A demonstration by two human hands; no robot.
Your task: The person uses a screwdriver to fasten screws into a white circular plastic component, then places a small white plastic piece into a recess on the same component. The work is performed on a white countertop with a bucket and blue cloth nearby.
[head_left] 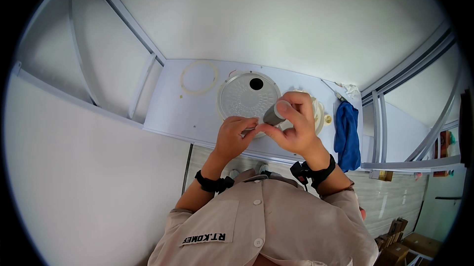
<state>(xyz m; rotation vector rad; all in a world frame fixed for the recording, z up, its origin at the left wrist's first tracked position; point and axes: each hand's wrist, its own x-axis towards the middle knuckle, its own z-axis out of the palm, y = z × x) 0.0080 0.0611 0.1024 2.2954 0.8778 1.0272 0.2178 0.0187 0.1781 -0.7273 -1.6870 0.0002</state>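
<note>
My right hand (302, 130) is wrapped round a grey cylinder (273, 115) with a pale round end, tilted above the near edge of a disc. The left hand (231, 136) is closed in a pinch beside it, its fingertips close to my right thumb. A small greyish piece seems to show between the left fingers, but I cannot make out what it is. Under and beyond both hands lies a round metal-grey disc (237, 94) with a raised pattern and one dark round hole. A pale round part (320, 113) lies partly hidden behind my right hand.
The white table (168, 110) carries a thin cream ring (181, 77) at the far left. Toward the right are a small yellowish roll (328, 119), a screwdriver-like tool (340, 96), crumpled white material (352, 90) and a blue cloth (347, 135) hanging over the front edge. Metal frames (380, 128) flank the table.
</note>
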